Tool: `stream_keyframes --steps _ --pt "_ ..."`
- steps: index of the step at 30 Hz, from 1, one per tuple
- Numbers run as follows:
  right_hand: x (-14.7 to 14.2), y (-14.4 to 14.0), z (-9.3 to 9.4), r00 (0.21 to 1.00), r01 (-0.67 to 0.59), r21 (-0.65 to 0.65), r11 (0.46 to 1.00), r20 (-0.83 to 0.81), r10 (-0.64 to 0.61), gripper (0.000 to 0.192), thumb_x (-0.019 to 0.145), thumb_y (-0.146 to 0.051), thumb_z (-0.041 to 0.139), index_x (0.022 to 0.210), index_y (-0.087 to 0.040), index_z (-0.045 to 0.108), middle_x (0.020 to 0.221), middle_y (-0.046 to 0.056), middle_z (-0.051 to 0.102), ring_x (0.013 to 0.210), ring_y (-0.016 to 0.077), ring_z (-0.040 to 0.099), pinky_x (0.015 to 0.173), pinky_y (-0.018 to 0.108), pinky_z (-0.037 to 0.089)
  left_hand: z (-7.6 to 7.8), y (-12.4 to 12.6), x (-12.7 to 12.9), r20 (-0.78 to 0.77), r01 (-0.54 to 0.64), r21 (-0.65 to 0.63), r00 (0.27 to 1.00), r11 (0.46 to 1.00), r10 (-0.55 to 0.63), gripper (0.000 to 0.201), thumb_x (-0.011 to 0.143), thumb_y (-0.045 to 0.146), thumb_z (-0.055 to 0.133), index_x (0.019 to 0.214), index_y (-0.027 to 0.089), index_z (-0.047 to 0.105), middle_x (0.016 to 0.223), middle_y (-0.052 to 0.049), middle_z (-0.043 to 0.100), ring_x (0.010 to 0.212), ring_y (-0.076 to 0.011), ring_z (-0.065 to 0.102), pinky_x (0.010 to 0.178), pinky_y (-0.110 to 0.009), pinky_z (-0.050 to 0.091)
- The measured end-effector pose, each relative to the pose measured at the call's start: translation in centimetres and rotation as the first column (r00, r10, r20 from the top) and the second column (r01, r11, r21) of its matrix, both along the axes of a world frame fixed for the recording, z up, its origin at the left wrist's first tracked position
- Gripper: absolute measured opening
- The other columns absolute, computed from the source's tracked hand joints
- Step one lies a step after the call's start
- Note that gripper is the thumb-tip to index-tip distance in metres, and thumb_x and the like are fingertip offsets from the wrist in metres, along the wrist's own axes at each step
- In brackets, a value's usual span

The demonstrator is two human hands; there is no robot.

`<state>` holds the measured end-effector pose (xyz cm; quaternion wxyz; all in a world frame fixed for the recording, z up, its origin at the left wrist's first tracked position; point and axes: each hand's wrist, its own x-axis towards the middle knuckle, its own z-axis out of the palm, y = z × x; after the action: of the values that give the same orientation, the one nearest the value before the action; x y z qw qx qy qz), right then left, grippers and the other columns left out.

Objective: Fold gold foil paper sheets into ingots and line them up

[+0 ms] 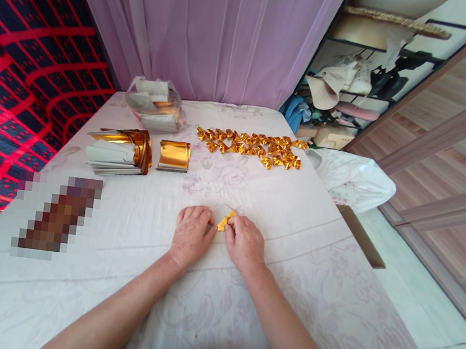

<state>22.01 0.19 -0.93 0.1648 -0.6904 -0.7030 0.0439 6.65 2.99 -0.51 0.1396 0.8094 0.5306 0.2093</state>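
Observation:
A sheet of gold foil paper (226, 219), partly folded so a gold corner shows, lies on the cloth-covered table (141, 231) between my hands. My left hand (195, 231) holds its left side, fingers curled and thumb close to the gold part. On the other side, my right hand (246, 238) pinches the gold flap between thumb and fingers. Beyond them sit folded gold foil pieces (249, 143) in rows. Left of these are a small stack of gold foil sheets (174, 156) and a larger fanned stack (121, 152), grey backs showing.
A clear plastic bag (154, 102) of more sheets stands at the back left. A blurred-out patch (58, 215) covers something at the left. Beyond the right edge are a white plastic bag (355, 178) and a shelf rack (346, 86). A purple curtain (207, 35) hangs behind the table.

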Motion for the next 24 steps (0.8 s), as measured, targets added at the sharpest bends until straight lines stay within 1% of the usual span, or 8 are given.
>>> stream_keyframes --steps 3,8,14,18,24 --pt "-0.3 0.0 0.3 1.000 0.015 -0.002 1.000 0.005 -0.015 0.012 0.088 -0.031 0.058 0.087 -0.020 0.058 0.083 0.004 0.064 0.080 0.0190 0.058 0.069 0.028 0.036 -0.1 0.1 0.1 -0.001 -0.005 -0.001 1.000 1.000 0.005 0.004 0.085 0.025 0.057 0.084 0.023 0.055 0.102 -0.004 0.063 0.100 -0.0236 0.054 0.092 -0.042 0.036" --pt "-0.3 0.1 0.2 0.999 0.030 0.002 1.000 -0.019 -0.030 0.011 0.086 -0.032 0.060 0.086 -0.020 0.058 0.082 0.003 0.063 0.079 0.0186 0.058 0.069 0.028 0.036 0.0 0.1 0.0 -0.015 -0.003 -0.019 1.000 1.000 0.002 0.004 0.085 0.026 0.057 0.084 0.023 0.055 0.102 -0.004 0.063 0.100 -0.0238 0.053 0.092 -0.042 0.036" --pt "0.7 0.2 -0.6 0.991 -0.031 0.010 0.999 -0.132 0.032 0.002 0.087 -0.020 0.056 0.085 -0.021 0.057 0.082 0.001 0.064 0.079 0.0161 0.058 0.071 0.026 0.038 0.1 0.0 0.0 -0.006 -0.001 -0.024 1.000 1.000 0.001 0.003 0.084 0.024 0.057 0.084 0.023 0.055 0.102 -0.004 0.063 0.101 -0.0238 0.053 0.092 -0.041 0.035" --pt "1.4 0.2 -0.8 0.982 -0.063 0.028 0.998 -0.174 0.067 0.009 0.085 -0.014 0.052 0.082 -0.021 0.056 0.081 0.000 0.062 0.078 0.0151 0.057 0.072 0.025 0.039 0.2 0.1 0.0 0.000 0.007 -0.042 1.000 0.999 -0.007 0.001 0.083 0.023 0.057 0.084 0.024 0.056 0.102 -0.004 0.062 0.101 -0.0239 0.052 0.092 -0.041 0.035" --pt "1.5 0.2 -1.0 0.985 -0.068 0.033 0.997 -0.157 0.072 0.011 0.086 -0.013 0.050 0.082 -0.021 0.056 0.081 0.001 0.062 0.079 0.0154 0.057 0.071 0.025 0.038 0.4 0.2 -0.2 0.013 0.022 -0.057 1.000 0.998 -0.021 0.005 0.083 0.020 0.054 0.084 0.024 0.056 0.102 -0.004 0.063 0.101 -0.0234 0.053 0.093 -0.042 0.035"
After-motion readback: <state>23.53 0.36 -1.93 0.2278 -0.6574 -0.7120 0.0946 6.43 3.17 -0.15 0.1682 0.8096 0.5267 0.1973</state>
